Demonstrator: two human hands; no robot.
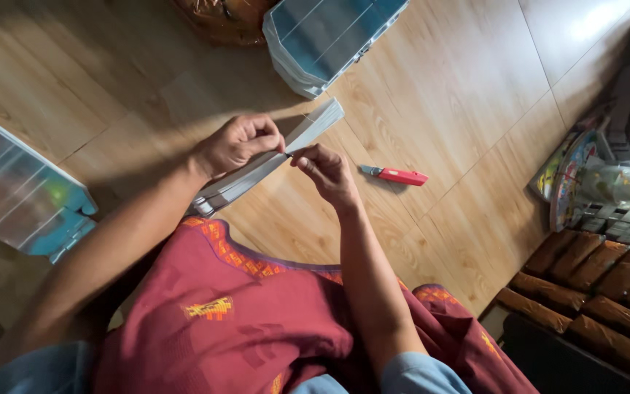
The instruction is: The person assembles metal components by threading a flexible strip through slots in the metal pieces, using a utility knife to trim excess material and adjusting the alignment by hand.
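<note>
Here:
- A long grey flat strip is held above the wooden floor, gripped by the left hand.
- Its edge is pinched by the right hand.
- A red utility knife lies just beside.

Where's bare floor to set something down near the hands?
Open wood floor between the clear plastic box and the red knife, and upper left beside it. Crowded at right: wrapped packs. Both hands, left and right, hold the card stack.
</note>
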